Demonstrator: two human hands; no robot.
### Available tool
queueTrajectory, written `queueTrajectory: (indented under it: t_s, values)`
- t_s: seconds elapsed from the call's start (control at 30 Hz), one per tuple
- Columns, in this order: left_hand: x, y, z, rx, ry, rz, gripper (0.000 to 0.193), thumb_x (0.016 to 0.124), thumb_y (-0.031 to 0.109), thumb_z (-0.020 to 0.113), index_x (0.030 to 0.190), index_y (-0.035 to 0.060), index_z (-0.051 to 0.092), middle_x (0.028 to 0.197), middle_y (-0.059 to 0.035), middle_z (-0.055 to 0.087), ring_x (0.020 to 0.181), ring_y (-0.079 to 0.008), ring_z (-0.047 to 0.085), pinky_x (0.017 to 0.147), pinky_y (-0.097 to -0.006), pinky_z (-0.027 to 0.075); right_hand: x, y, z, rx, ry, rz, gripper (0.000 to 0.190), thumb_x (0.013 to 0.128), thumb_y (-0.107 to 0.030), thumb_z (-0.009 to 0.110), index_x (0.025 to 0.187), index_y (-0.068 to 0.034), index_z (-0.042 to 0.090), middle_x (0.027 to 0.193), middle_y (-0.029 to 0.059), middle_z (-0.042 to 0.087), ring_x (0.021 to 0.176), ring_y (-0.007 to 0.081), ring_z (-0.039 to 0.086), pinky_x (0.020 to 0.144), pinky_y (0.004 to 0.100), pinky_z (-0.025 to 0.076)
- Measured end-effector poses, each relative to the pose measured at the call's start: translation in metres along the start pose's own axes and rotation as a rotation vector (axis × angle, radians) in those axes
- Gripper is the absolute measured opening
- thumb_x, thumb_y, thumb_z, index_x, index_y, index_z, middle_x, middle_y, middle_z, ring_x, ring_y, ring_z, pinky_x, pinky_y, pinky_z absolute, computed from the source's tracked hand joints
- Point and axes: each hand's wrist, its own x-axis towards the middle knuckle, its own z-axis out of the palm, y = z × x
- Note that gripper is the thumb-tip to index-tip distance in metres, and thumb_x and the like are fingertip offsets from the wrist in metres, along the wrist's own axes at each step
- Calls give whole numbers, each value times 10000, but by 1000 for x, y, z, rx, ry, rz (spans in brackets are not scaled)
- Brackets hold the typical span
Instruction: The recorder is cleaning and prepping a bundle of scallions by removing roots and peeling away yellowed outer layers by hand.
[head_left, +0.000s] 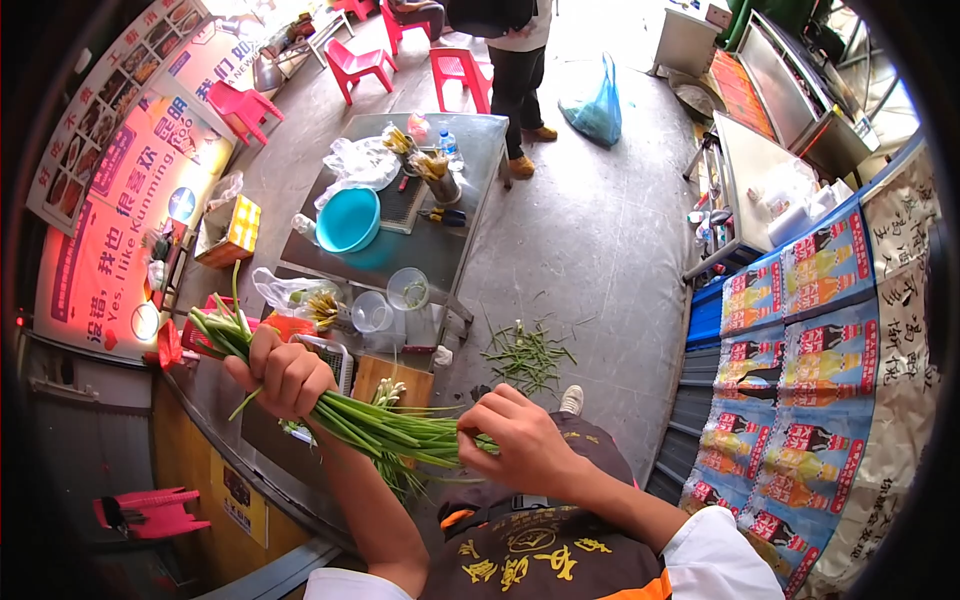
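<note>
A bunch of long green stalks, like garlic chives or thin scallions (386, 429), lies slantwise before my body. My left hand (289, 369) is closed around the bunch near its upper left end. At its lower right end my right hand (517, 437) pinches the stalk tips between thumb and fingers. Below and behind the bunch, more scallions with white ends (389, 391) rest on a wooden cutting board (366, 375), their green leaves hanging past its edge. Cut green pieces (527, 355) are scattered on the floor beyond my right hand.
A metal table (457, 259) holds a turquoise basin (348, 220), skewers in containers (442, 184), a water bottle (449, 145) and plastic bags. Clear plastic tubs (408, 289) stand nearer. A person (514, 82) stands beyond, near a blue bag (596, 109). Pink chairs (358, 66) stand farther back.
</note>
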Motion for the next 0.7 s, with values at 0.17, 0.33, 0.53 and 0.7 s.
queueTrajectory:
  t_s: [0.17, 0.33, 0.53, 0.7]
  values:
    - [0, -3, -1, -13, -5, -3, 344, 1053, 293, 559, 822, 111, 381, 573, 12, 386, 427, -79, 342, 380, -250, 327, 2, 1, -1, -12, 11, 48, 125, 798, -115, 722, 811, -49, 617, 792, 75, 590, 768, 266, 566, 712, 383, 504]
    - [-1, -8, -4, 46, -17, -80, 350, 1055, 301, 556, 823, 107, 380, 573, 7, 405, 424, -77, 349, 374, -249, 321, -1, 3, -3, -180, 27, 125, 160, 805, -155, 714, 778, -51, 594, 770, 88, 580, 765, 277, 574, 705, 405, 498]
    - [-2, 5, 9, 2, -43, 15, 344, 1049, 298, 567, 828, 101, 392, 577, -1, 417, 423, -83, 359, 373, -255, 332, -7, 22, -22, -191, 86, 221, 128, 920, -154, 688, 904, -28, 687, 844, 102, 654, 835, 287, 616, 736, 398, 513]
    - [-2, 6, 7, 16, -37, -4, 350, 1045, 302, 578, 827, 103, 390, 575, 0, 413, 424, -82, 361, 376, -253, 337, 0, 12, -22, -76, 112, 76, 142, 881, -138, 741, 983, -44, 715, 924, 85, 682, 880, 270, 621, 767, 382, 530]
